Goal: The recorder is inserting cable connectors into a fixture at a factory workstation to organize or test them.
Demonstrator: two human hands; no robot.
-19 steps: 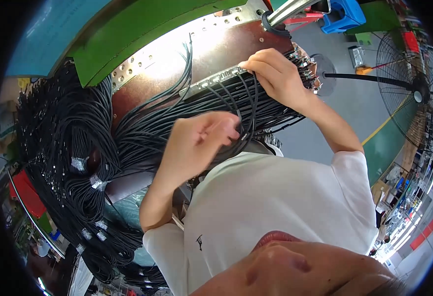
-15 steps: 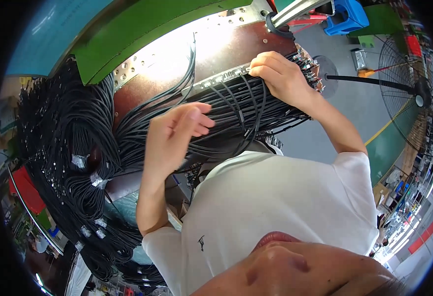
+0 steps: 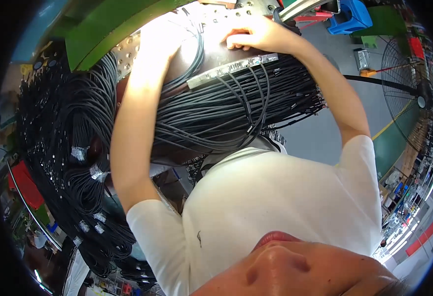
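Observation:
My left hand (image 3: 160, 37) reaches to the far part of the brown work board, where strong lamp glare washes out its fingers. Just right of it, thin dark cables (image 3: 198, 52) curve down across the board. My right hand (image 3: 256, 35) hovers over the board, fingers loosely bent with a gap between them and nothing visible in them. Below it lies a pale slotted bar (image 3: 231, 68) with several black cables running from it toward me. A thick bundle of black cables (image 3: 206, 111) stretches across under the bar, between my forearms and in front of my body.
Heaped cable coils with silvery wraps (image 3: 80, 153) hang at the left. A green panel (image 3: 123, 27) overhangs the far left of the board. A metal post (image 3: 307, 7) stands at the far right. Beyond the bench are a blue stool (image 3: 349, 18) and a black fan (image 3: 420, 98).
Both hands have moved away from me: the left up into the glare, the right off the bar's right end onto the board beyond. The bar's right end is now uncovered.

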